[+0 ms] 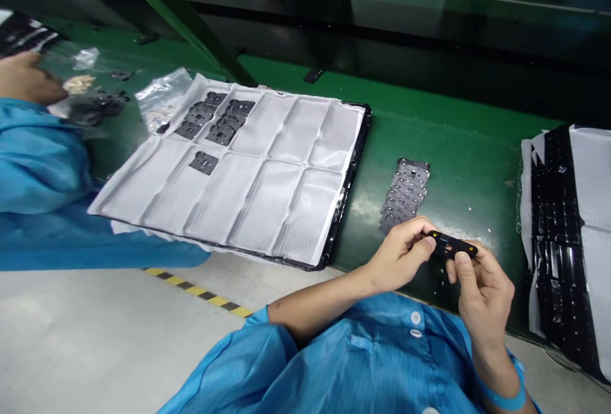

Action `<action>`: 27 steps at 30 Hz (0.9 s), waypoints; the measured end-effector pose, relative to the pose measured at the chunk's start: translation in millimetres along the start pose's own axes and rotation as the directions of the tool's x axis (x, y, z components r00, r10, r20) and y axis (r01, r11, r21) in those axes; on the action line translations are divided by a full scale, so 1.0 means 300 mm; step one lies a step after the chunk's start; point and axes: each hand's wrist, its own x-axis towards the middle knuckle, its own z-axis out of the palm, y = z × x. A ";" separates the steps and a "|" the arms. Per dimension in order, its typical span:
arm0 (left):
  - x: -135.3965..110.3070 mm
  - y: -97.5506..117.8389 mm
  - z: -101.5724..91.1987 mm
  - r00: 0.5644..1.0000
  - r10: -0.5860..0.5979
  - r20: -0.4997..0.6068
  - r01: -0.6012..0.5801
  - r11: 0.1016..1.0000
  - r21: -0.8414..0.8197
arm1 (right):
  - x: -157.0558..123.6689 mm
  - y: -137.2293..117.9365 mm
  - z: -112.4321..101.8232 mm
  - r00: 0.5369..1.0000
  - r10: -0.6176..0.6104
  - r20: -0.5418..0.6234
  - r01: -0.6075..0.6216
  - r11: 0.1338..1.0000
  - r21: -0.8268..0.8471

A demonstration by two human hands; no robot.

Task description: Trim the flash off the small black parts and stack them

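Between my two hands is a small flat black plate [451, 245] with rounded ends, openings in its middle and a yellow spot near each end. My left hand [405, 252] pinches its left end between thumb and fingers. The other end is gripped by my right hand [482, 283], thumb on top. Just beyond my left hand, a column of overlapping dark plates [405, 194] lies on the green bench. Further left sits a black tray [351, 179] lined with white sheet, divided into compartments. Dark plates [229, 123] lie in two far compartments, and a single plate [204, 163] in a near one.
At the right edge stands another black tray [558, 210] with white lining. A co-worker's hand [31, 80] and blue sleeve are at the left, near loose dark parts [95, 105] and a clear plastic bag [162, 99]. A green post [181, 20] rises behind the tray.
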 end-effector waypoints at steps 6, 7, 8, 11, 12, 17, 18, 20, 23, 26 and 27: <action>0.002 -0.015 0.011 0.999 0.002 -0.048 -0.003 1.000 -0.006 | -0.012 0.003 0.002 1.000 -0.003 0.018 0.003 1.000 -0.024; 0.001 -0.017 0.012 0.999 0.005 -0.051 -0.006 1.000 -0.017 | -0.014 0.004 0.002 1.000 -0.005 0.017 0.006 0.999 -0.034; 0.000 -0.019 0.012 0.999 0.006 -0.053 -0.008 0.999 -0.033 | -0.014 0.003 0.001 1.000 -0.008 0.015 0.008 0.999 -0.045; -0.006 -0.022 0.011 0.999 0.002 -0.039 -0.006 0.995 -0.104 | -0.014 0.001 0.000 1.000 -0.003 0.014 0.004 0.998 -0.066; -0.007 -0.022 0.011 0.999 0.005 -0.033 -0.009 0.992 -0.122 | -0.014 0.000 0.001 1.000 0.001 0.016 0.000 0.998 -0.066; -0.011 -0.025 0.009 0.999 0.028 -0.035 -0.032 0.990 -0.134 | -0.011 -0.005 0.003 1.000 0.006 0.021 -0.004 0.998 -0.063; -0.012 -0.025 0.009 0.999 0.030 -0.040 -0.035 0.991 -0.133 | -0.011 -0.006 0.004 1.000 0.005 0.020 -0.004 0.998 -0.065; -0.014 -0.023 0.008 0.998 0.027 -0.048 -0.033 0.991 -0.128 | -0.012 -0.008 0.005 1.000 0.007 0.022 -0.005 0.998 -0.066; -0.015 -0.019 0.005 0.998 0.006 -0.055 -0.012 0.994 -0.107 | -0.015 -0.006 0.005 1.000 0.008 0.027 -0.005 0.997 -0.081; -0.012 -0.013 -0.002 0.998 -0.030 -0.059 0.024 0.994 -0.103 | -0.023 0.007 0.005 1.000 -0.009 0.030 0.013 0.994 -0.112; -0.011 -0.012 -0.004 0.997 -0.047 -0.059 0.040 0.993 -0.110 | -0.026 0.013 0.005 0.999 -0.023 0.031 0.026 0.991 -0.129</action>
